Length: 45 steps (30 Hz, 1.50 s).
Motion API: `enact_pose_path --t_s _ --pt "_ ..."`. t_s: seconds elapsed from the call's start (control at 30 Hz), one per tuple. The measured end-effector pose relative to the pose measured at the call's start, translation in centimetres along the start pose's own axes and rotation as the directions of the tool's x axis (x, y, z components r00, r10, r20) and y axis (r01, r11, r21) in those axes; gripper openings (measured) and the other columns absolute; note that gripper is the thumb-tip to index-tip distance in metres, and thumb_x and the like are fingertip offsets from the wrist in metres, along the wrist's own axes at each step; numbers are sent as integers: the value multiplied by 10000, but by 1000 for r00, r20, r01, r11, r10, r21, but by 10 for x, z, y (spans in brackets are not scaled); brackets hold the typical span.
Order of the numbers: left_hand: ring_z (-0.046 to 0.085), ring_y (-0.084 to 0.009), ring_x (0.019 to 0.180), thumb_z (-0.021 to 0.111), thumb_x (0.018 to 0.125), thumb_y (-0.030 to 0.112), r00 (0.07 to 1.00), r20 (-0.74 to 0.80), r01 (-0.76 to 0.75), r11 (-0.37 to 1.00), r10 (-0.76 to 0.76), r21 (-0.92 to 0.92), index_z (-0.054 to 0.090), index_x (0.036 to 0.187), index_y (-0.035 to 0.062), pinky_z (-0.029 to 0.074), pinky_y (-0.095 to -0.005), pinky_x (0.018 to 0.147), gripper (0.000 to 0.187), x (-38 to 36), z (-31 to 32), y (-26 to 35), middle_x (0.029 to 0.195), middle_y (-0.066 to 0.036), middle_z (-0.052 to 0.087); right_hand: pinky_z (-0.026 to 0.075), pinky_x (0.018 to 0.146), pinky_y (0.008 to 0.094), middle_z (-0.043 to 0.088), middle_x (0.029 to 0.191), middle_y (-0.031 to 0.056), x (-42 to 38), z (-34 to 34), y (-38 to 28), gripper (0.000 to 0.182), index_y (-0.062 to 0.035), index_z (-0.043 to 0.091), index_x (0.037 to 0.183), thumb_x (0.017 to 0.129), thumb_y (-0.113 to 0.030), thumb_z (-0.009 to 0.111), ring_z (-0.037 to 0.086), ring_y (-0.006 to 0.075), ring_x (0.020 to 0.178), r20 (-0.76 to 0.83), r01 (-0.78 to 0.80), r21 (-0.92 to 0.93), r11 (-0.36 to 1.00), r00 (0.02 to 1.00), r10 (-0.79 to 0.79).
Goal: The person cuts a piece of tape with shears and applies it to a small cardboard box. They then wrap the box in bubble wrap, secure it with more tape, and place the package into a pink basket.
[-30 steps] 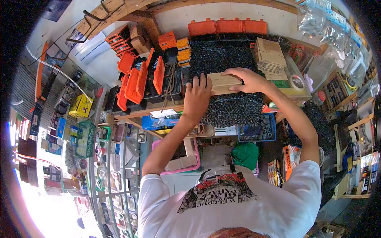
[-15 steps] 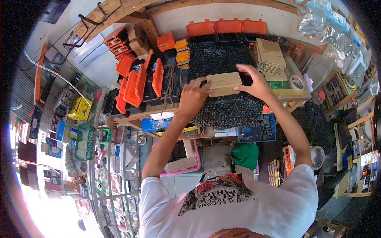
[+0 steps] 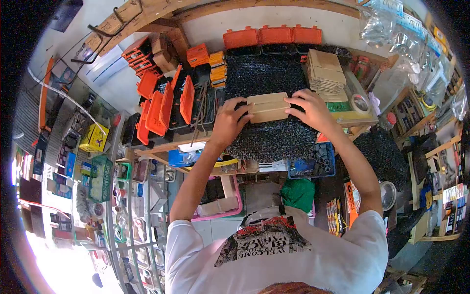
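A flat brown cardboard box [image 3: 268, 107] lies between my hands over the black textured mat [image 3: 269, 139]. My left hand [image 3: 229, 119] grips its left end, thumb and fingers at the edge. My right hand [image 3: 309, 111] pinches the right end between thumb and fingers. A lengthwise seam or flap edge runs across the box's upper face. Behind my right hand stands a stack of flat cardboard pieces [image 3: 325, 73]. Orange-lidded cases [image 3: 159, 112] stand open to the left of the mat.
A roll of tape [image 3: 360, 104] sits at the bench's right side. Below the mat's front edge is a blue tray [image 3: 313, 164] of dark fittings. Small orange and yellow boxes [image 3: 218, 68] stand at the back left. Plastic bags [image 3: 391, 34] hang at upper right.
My right hand has moved from an open-fingered hold to a closer grip on the box's right end. My left fingers have shifted toward the left edge. The whole view has shifted slightly.
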<state>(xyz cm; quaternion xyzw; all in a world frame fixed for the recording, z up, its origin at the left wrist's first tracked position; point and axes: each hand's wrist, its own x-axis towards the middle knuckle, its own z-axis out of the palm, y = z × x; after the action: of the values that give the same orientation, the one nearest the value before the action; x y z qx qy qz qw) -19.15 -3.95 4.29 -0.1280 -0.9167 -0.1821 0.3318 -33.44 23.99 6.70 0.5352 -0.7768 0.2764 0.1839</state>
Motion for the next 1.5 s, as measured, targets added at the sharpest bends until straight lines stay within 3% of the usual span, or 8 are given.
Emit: enact_pose_path --t_s 0.23,0.47,0.6,0.9,1.13,1.33,1.47,1.5 --pt "485 -417 1335 764 883 252 996 -78 44 999 -46 -19 514 1466 155 442 -478 1075 642 -14 -9 31 1491 -187 468 479 1007 442 629 1265 116 -5 -8 -2 499 -91 636 1327 891 -291 773 596 328 1181 68 -35 30 999 997 33" --pt "354 -418 1471 726 855 217 959 282 -110 961 35 252 392 1564 229 328 -650 1140 784 -107 46 71 1586 -239 358 410 1132 472 452 1527 130 0 -9 -16 635 -162 540 1445 869 -247 794 483 337 1374 44 37 29 999 998 -38" --pt "428 -433 1419 504 961 164 960 271 -207 835 73 509 427 1545 293 316 -688 1126 604 -127 85 52 1584 -241 377 436 1092 487 520 1446 184 25 5 -12 602 -162 589 1411 864 -307 794 529 373 1305 94 111 66 992 989 -117" --pt "432 -370 1432 610 875 145 970 217 -200 870 110 451 540 1420 248 360 -643 1102 559 -118 76 41 1577 -109 430 480 1026 456 609 1298 131 32 26 -13 487 -139 679 1312 878 -339 774 595 350 1187 95 64 103 993 993 -74" --pt "630 -247 1198 636 811 145 967 202 -223 908 158 356 647 1255 131 466 -495 1011 445 -91 23 85 1264 -42 687 479 1023 457 614 1275 137 30 23 -13 487 -144 690 1300 872 -360 774 594 350 1183 107 32 102 994 993 -43" --pt "733 -245 875 624 853 116 895 441 -72 958 -61 279 671 1072 117 561 -411 780 224 -9 -47 103 939 -93 734 448 1079 458 580 1397 168 34 20 -10 509 -163 661 1362 907 -386 724 558 370 1274 219 29 60 998 975 -42" --pt "707 -411 923 664 910 245 824 552 11 978 -128 209 706 1157 121 569 -530 813 279 72 -69 67 966 -210 725 395 1147 422 490 1548 167 37 29 27 567 -131 616 1420 987 -496 594 512 345 1377 241 275 82 958 927 -286" --pt "685 -432 995 655 940 260 792 592 38 981 -146 191 712 1132 99 551 -541 865 256 92 -67 56 1028 -227 721 400 1135 401 527 1504 165 40 22 23 603 -85 605 1415 1007 -526 551 529 313 1354 303 54 238 970 944 -127"
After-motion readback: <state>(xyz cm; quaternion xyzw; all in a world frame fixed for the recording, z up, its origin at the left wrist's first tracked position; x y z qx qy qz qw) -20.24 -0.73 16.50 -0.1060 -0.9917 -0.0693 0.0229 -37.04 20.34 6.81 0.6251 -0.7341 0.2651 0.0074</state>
